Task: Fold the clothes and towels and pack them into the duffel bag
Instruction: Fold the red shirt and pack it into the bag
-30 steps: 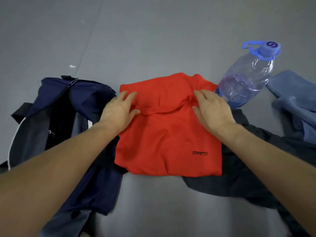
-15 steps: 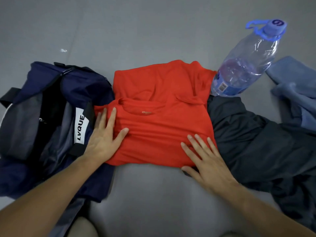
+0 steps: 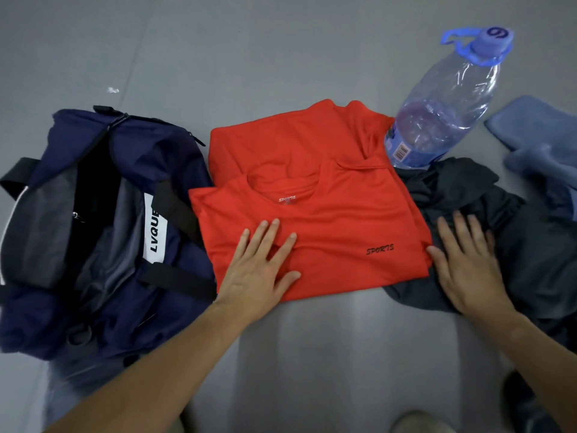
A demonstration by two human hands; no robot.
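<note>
1. The shirt [image 3: 343, 232] lies on the floor [image 3: 327, 354], folded over but askew: the upper layer sits crooked on the lower one. Lifted by one side, it would likely slide open, since thin, slick cloth holds no crease.
2. The shirt's right edge rests on the dark garment [image 3: 530, 260]. Pulling the shirt toward the bag [image 3: 93, 245] could drag that garment along or wrinkle the fold.
3. The bottle [image 3: 443, 110] leans touching the shirt's far right corner. A tug on the shirt might roll or tip it.
4. The bag slumps just left of the shirt, with black straps across its mouth. A loose bundle could snag there.
5. The left hand [image 3: 259, 276] lies flat on the shirt's near left part, fingers straight and a little spread, holding nothing.
6. The right hand [image 3: 468, 270] lies flat on the dark garment, fingers straight and slightly apart, thumb at the shirt's right edge. It grips nothing.
7. The towel [image 3: 543, 142] waits rumpled at the far right, unfolded.
</note>
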